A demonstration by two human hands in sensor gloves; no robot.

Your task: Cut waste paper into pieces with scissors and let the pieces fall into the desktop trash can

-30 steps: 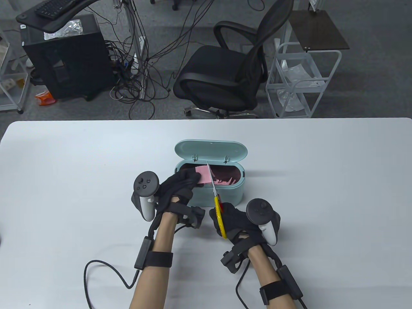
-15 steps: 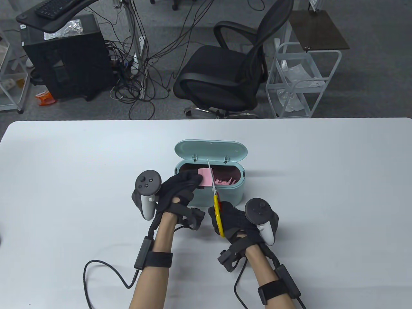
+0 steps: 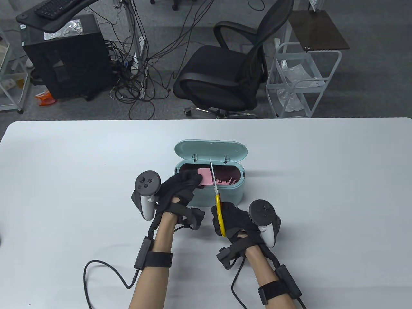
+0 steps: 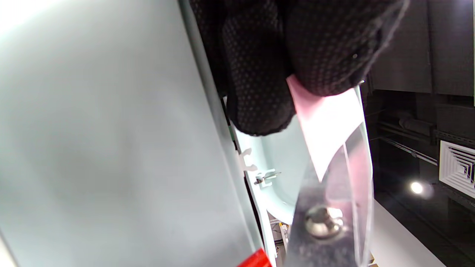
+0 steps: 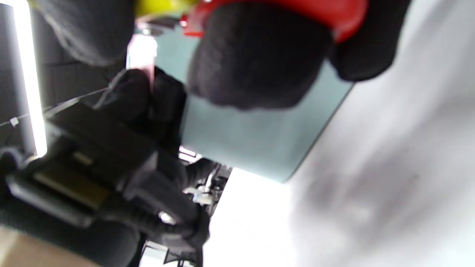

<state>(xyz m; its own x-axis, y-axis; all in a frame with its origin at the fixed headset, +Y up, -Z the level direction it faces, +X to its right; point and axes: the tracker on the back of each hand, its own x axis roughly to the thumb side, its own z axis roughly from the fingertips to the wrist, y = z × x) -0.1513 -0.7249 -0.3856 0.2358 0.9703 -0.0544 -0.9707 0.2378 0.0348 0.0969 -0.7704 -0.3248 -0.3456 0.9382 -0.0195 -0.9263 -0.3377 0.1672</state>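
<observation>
A mint desktop trash can (image 3: 225,195) stands mid-table with its lid (image 3: 210,149) tipped back; several pink scraps (image 3: 227,178) lie inside. My left hand (image 3: 180,188) pinches a pink sheet of paper (image 3: 206,177) over the can's left half. In the left wrist view the gloved fingertips (image 4: 259,92) clamp the paper (image 4: 326,126) just above the scissor pivot. My right hand (image 3: 233,222) grips yellow-and-red-handled scissors (image 3: 219,206), whose blades (image 3: 213,173) reach over the can along the paper's right edge. The right wrist view shows fingers (image 5: 256,59) through the scissors' handles (image 5: 282,9).
The white table (image 3: 322,193) spreads around the can. Beyond its far edge stand a black office chair (image 3: 231,70), a white wire cart (image 3: 302,80) and a black computer case (image 3: 67,61) with tangled cables. Glove cables (image 3: 106,273) trail at the near edge.
The scissors' tip has crept slightly farther across the can along the paper, and the right hand has shifted a little to the right. The left hand holds the paper in place.
</observation>
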